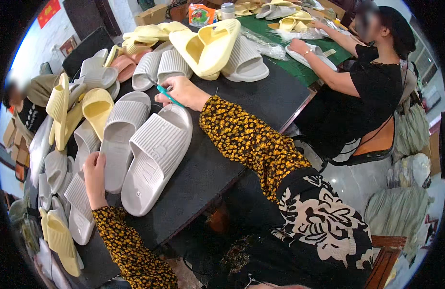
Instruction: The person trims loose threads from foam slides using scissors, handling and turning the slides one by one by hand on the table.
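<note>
My left hand point(93, 174) is closed on the near left edge of a light grey slide slipper point(119, 156), thumb along its rim. Beside it lies a second grey slipper point(148, 180) with a ribbed strap and a raised pattern. In my right hand point(181, 90), closed near the toe ends of this pair, is a small teal-handled tool point(170, 96) with a thin metal tip. Its exact kind is too small to tell. A yellow slipper point(98, 110) and more grey slippers point(80, 207) sit just left of the pair.
Yellow and grey slippers point(203, 45) are heaped at the back of the dark table point(261, 101). Clear plastic bags point(263, 43) lie on a green mat point(299, 67). A co-worker point(371, 82) sits at the right, hands on a pale slipper point(311, 57). Another person sits at the far left.
</note>
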